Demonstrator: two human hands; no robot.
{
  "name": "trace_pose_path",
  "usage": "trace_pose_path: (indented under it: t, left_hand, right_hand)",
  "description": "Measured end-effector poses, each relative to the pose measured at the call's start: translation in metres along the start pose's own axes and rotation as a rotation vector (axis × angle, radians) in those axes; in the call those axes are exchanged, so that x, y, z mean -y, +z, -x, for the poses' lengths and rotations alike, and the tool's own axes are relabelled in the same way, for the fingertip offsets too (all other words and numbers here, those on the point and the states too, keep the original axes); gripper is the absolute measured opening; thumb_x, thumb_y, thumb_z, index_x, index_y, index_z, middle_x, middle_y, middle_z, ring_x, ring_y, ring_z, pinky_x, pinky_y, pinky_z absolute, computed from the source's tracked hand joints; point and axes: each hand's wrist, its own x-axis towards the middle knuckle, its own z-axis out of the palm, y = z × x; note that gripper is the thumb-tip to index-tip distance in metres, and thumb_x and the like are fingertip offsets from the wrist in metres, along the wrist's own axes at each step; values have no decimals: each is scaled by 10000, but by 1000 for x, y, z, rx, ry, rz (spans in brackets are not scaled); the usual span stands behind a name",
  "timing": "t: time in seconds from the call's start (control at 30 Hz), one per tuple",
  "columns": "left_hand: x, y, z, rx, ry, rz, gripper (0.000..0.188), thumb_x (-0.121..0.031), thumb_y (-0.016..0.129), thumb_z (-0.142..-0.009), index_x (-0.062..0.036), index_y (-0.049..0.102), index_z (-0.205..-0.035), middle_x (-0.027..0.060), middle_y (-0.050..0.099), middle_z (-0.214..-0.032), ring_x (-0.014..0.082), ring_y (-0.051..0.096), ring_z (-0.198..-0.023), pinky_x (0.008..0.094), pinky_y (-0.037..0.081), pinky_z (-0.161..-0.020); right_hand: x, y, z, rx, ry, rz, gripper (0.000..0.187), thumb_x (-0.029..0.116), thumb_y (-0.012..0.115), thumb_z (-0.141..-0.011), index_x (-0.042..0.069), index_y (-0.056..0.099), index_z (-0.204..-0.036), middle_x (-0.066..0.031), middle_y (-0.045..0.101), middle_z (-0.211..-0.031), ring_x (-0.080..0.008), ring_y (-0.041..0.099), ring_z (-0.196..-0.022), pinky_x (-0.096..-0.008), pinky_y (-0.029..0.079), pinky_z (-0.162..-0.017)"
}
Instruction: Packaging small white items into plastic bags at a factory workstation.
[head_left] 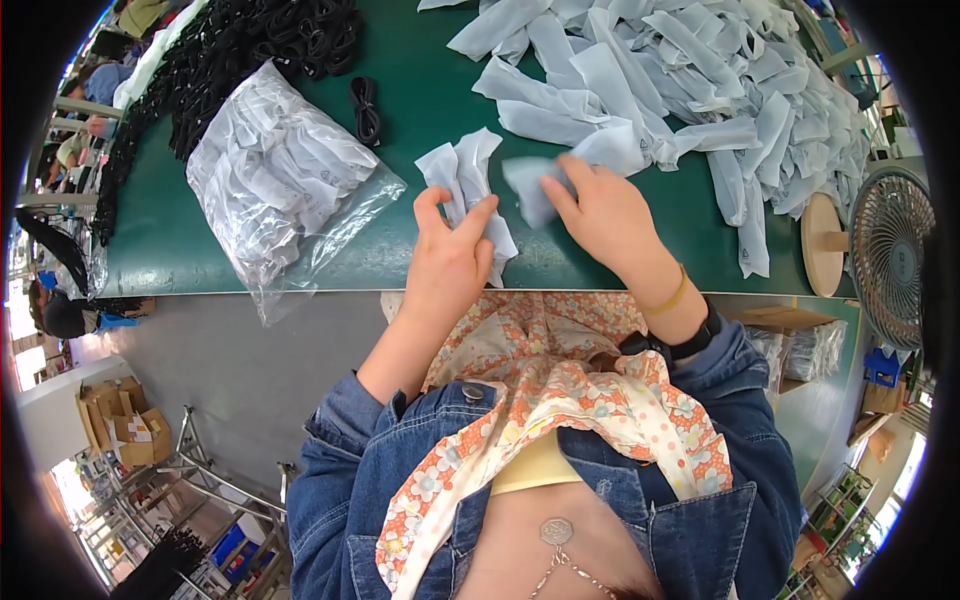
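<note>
My left hand (448, 255) is closed around a couple of narrow frosted white pouches (470, 165), which stand up side by side near the table's front edge. To its right, my right hand (612, 215) pinches another pouch (533, 188), smeared by motion, between thumb and fingers. Just beyond that hand spreads a large heap of similar pouches (620, 80). Left of my left hand lies a clear plastic bag (285, 165) packed with pouches, its loose end hanging over the edge. What the held pouches contain cannot be made out.
A bundled black cable (366, 110) lies beyond the bag, near a big pile of black cables (270, 40). The green table (160, 255) carries everything. At the right edge stand a round wooden piece (822, 245) and a fan (893, 240); below is a cardboard box (790, 320).
</note>
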Motion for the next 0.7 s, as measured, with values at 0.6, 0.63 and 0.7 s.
trace_pose_path:
  t: [0.6, 0.63, 0.7]
  left_hand:
    - [-2, 1, 1, 1, 8, -11, 421, -4, 587, -713, -81, 613, -1126, 254, 355, -1143, 397, 538, -939, 391, 513, -755]
    - [-1, 1, 2, 3, 7, -14, 434, -3, 587, -711, -85, 607, -1137, 254, 354, -1146, 393, 540, -930, 390, 512, -750]
    - [0, 1, 2, 4, 2, -15, 448, -3, 587, -709, -89, 601, -1149, 254, 353, -1148, 388, 541, -921, 389, 512, -745]
  right_hand:
    - [30, 2, -31, 262, 176, -235, 506, 314, 685, -740, -50, 540, -1060, -205, 588, -889, -369, 574, -823, -421, 462, -734]
    - [30, 4, -30, 236, 159, -271, 499, 306, 676, -748, -55, 542, -1065, -205, 589, -887, -371, 574, -822, -417, 461, -728]
    - [30, 6, -26, 184, 125, -343, 485, 289, 658, -764, -65, 545, -1076, -206, 589, -885, -375, 574, -820, -410, 459, -715]
